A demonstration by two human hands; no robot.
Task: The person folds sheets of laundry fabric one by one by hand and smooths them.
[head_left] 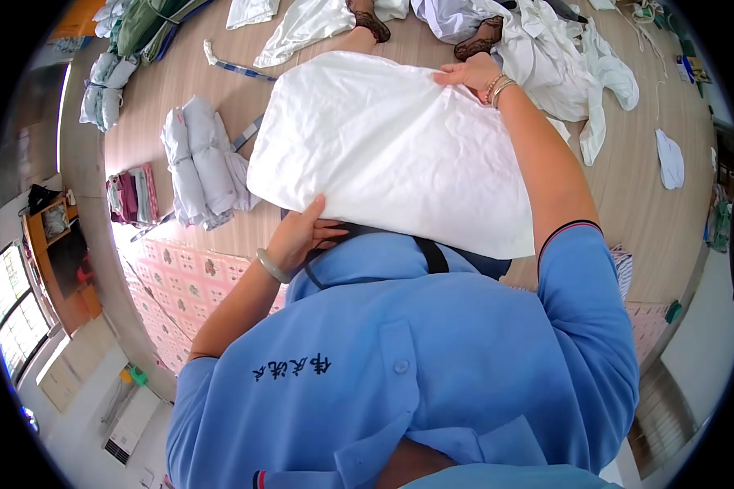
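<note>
A white cloth (383,151) is spread over the near edge of the wooden table, its lower edge against my body. My left hand (300,236), with a pale bangle on the wrist, pinches its near left edge, thumb on top and fingers partly hidden beneath. At the cloth's far right part, my right hand (471,75), wearing bracelets, holds the fabric between thumb and fingers. Creases run down from that grip.
Tied grey-white bundles (204,163) and folded dark red cloths (134,196) sit on the table (212,77) at left. Loose white garments (550,61) lie at back right, near another person's lace-cuffed arms (369,20). A small white cloth (669,159) is far right.
</note>
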